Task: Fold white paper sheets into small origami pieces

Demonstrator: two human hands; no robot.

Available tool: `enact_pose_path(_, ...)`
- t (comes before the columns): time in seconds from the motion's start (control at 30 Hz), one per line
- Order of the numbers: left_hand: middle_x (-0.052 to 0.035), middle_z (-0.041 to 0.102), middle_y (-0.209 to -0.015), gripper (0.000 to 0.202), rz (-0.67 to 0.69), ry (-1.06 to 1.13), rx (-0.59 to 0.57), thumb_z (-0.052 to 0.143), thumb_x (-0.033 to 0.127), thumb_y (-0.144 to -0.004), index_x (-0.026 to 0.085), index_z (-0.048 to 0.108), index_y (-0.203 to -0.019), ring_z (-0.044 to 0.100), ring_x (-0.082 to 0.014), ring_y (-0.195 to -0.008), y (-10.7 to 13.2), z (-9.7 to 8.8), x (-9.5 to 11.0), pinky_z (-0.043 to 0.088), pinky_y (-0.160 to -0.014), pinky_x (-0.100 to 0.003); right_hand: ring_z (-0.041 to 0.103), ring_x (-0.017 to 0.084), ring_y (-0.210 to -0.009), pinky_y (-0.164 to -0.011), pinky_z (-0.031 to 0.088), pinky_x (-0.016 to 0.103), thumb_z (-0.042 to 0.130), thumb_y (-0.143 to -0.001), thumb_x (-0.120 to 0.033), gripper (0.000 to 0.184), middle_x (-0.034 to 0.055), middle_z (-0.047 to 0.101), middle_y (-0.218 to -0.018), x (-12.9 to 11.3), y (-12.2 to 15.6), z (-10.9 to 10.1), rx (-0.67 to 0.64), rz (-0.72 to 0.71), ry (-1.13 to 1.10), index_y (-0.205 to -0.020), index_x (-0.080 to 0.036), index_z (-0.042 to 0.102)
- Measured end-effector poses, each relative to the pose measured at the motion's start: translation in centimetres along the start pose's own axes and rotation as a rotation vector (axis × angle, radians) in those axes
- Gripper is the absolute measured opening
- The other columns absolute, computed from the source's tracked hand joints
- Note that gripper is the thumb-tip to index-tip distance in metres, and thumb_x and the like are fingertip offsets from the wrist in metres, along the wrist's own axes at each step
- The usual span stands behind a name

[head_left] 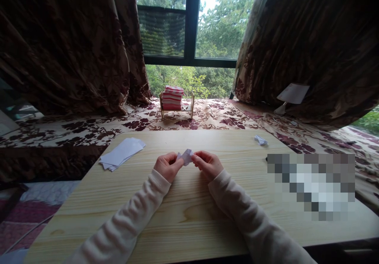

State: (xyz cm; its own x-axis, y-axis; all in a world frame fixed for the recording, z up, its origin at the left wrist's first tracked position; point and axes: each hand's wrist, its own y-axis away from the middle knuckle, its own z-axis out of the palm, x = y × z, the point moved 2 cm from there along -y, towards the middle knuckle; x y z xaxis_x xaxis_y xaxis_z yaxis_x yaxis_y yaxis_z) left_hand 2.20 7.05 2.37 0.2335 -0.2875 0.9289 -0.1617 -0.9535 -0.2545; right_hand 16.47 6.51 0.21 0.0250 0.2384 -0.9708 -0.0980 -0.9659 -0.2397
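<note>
Between my two hands, just above the middle of the wooden table (183, 201), is a small folded piece of white paper (186, 157). My left hand (169, 166) is closed, its thumb and fingers pinching the paper's left side. On the other side, my right hand (208, 164) grips the right edge between thumb and forefinger. The paper has creases and angled corners; its exact folded shape is too small to make out. Part of it is hidden behind my left thumb.
A stack of white paper sheets (122, 153) lies at the table's left. Towards the back right sits a small folded paper piece (261, 139). A pixelated patch covers something on the right. Beyond the table stand a little rack (192, 108) with striped cloths (172, 98) and a white lamp (293, 93).
</note>
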Motion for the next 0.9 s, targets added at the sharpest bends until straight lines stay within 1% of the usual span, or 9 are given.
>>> enact_pose_path(0.1,0.0034,0.042,-0.049,0.019,0.106,-0.083,-0.018,0.054,0.024,-0.064,0.015,0.052,-0.048,0.036,-0.0084,-0.05,0.1,0.2,0.2,0.028,-0.048,-0.022,0.04,0.007,-0.046,-0.04,0.03,0.02,0.061,-0.065,-0.042,0.028,-0.0016,0.052,-0.055,0.1,-0.1,-0.1,0.015,-0.014,-0.003,-0.073,-0.015,0.061)
enact_pose_path(0.17,0.0027,0.045,-0.051,0.018,0.124,-0.079,-0.021,0.055,0.026,-0.065,0.015,0.055,-0.051,0.038,-0.0086,-0.051,0.1,0.3,0.1,0.03,-0.049,-0.022,0.04,0.007,-0.047,-0.041,0.03,0.02,0.062,-0.064,-0.04,0.027,-0.0015,0.052,-0.055,0.1,-0.2,-0.1,0.001,-0.026,-0.039,-0.071,-0.015,0.06)
enact_pose_path(0.23,0.002,0.049,-0.051,0.018,0.063,0.002,-0.008,0.057,0.03,-0.064,0.014,0.06,-0.057,0.04,-0.0087,-0.05,0.0,0.3,-0.2,0.031,-0.048,-0.021,0.038,0.006,-0.045,-0.041,0.029,0.02,0.063,-0.063,-0.04,0.026,-0.0028,0.05,-0.052,0.1,-0.2,-0.1,-0.005,-0.034,-0.081,-0.066,-0.015,0.059)
enact_pose_path(0.3,0.002,0.051,-0.05,0.022,-0.033,0.096,0.019,0.06,0.034,-0.062,0.013,0.064,-0.064,0.041,-0.0086,-0.048,-0.2,0.3,-0.7,0.032,-0.046,-0.021,0.037,0.005,-0.043,-0.041,0.029,0.02,0.064,-0.063,-0.039,0.026,-0.004,0.049,-0.049,0.0,-0.3,-0.2,0.017,-0.027,-0.12,-0.065,-0.015,0.057)
enact_pose_path(0.4,0.0023,0.051,-0.047,0.024,-0.118,0.146,0.043,0.064,0.036,-0.059,0.012,0.065,-0.064,0.042,-0.0083,-0.046,-0.4,0.2,-1.1,0.033,-0.046,-0.021,0.039,0.006,-0.041,-0.038,0.029,0.02,0.066,-0.061,-0.039,0.027,-0.0038,0.051,-0.049,-0.1,-0.3,-0.4,0.054,0.007,-0.173,-0.067,-0.015,0.055)
enact_pose_path(0.53,0.0026,0.05,-0.046,0.021,-0.11,0.143,0.036,0.064,0.034,-0.058,0.013,0.063,-0.059,0.042,-0.0077,-0.046,-0.5,0.2,-1.2,0.033,-0.046,-0.021,0.042,0.007,-0.04,-0.037,0.03,0.02,0.067,-0.06,-0.038,0.028,-0.0025,0.055,-0.05,-0.1,-0.3,-0.3,0.038,0.035,-0.196,-0.067,-0.016,0.052)
enact_pose_path(0.67,0.0031,0.048,-0.046,0.024,-0.144,0.18,0.065,0.063,0.036,-0.059,0.013,0.063,-0.061,0.042,-0.0077,-0.046,-0.5,0.3,-1.3,0.035,-0.046,-0.02,0.043,0.006,-0.039,-0.036,0.032,0.019,0.067,-0.06,-0.038,0.027,-0.0023,0.055,-0.049,-0.1,-0.2,-0.1,0.017,0.038,-0.21,-0.066,-0.015,0.052)
enact_pose_path(0.77,0.0027,0.049,-0.048,0.026,-0.109,0.19,0.084,0.063,0.039,-0.059,0.013,0.064,-0.064,0.042,-0.0078,-0.047,-0.6,0.3,-1.4,0.035,-0.046,-0.02,0.043,0.006,-0.039,-0.037,0.033,0.02,0.067,-0.06,-0.038,0.028,-0.0022,0.055,-0.049,0.0,-0.2,0.0,-0.004,0.05,-0.208,-0.065,-0.015,0.051)
enact_pose_path(0.9,0.0022,0.051,-0.049,0.024,-0.049,0.179,0.095,0.064,0.037,-0.06,0.013,0.064,-0.062,0.041,-0.0076,-0.048,-0.5,0.2,-1.3,0.034,-0.045,-0.019,0.049,0.008,-0.047,-0.039,0.036,0.019,0.07,-0.055,-0.039,0.036,-0.0022,0.057,-0.057,0.0,-0.3,-0.1,-0.017,0.106,-0.207,-0.078,-0.016,0.054)
